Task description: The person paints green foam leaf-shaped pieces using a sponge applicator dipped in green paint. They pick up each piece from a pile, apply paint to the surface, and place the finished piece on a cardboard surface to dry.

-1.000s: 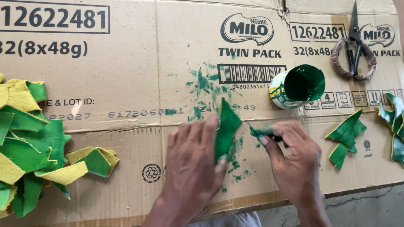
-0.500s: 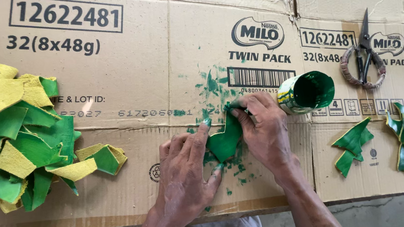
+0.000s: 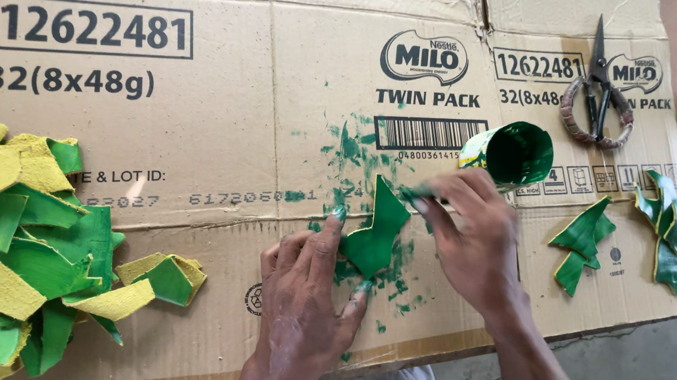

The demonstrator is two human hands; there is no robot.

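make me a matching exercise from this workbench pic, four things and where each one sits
Things:
1. scissors
2. pile of green and yellow pieces
3. paint cup
4. green cut piece

Places:
A. far left of the cardboard
B. between the left hand and right hand
C. upper right, apart from the hands
D. just above the right hand, lying on its side

Pairs: 1-C, 2-A, 3-D, 4-B

We see a flattened cardboard box (image 3: 208,145) bearing a green-and-yellow scrap pile (image 3: 18,249), scissors (image 3: 596,92), a paint cup (image 3: 515,153) and green cutouts (image 3: 583,244).
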